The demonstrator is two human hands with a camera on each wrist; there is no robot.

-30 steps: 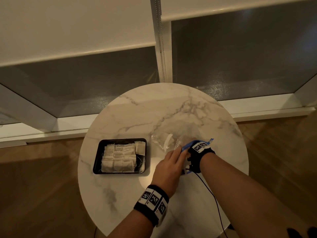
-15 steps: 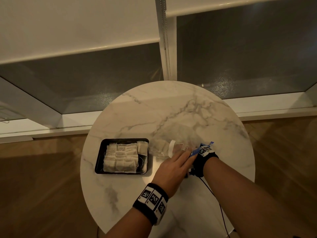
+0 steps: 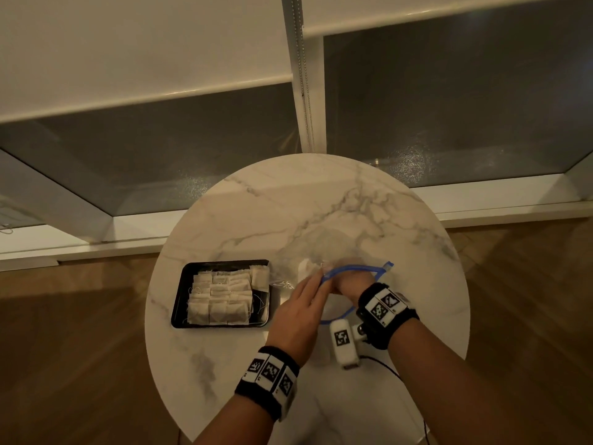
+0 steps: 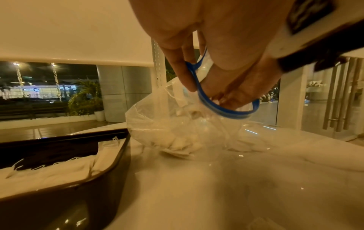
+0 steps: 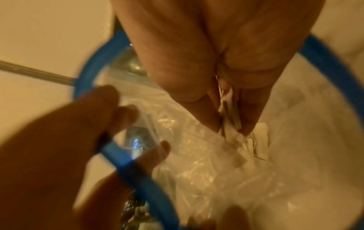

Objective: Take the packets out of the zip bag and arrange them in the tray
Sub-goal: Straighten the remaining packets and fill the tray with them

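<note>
Right hand [image 3: 348, 282] fingers hidden inside zip bag [image 3: 308, 268]

Round marble table [image 3: 321, 203]; roller blinds [image 3: 128, 43] over dark windows [image 3: 160, 162]; wooden floor [image 3: 64, 348].

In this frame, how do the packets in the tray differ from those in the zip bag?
The packets in the tray lie flat in neat rows; the packets in the zip bag sit in a loose jumble. Nothing touches the first, while the right hand pinches some of the second. The left hand holds the bag's blue rim. Both look white.
</note>
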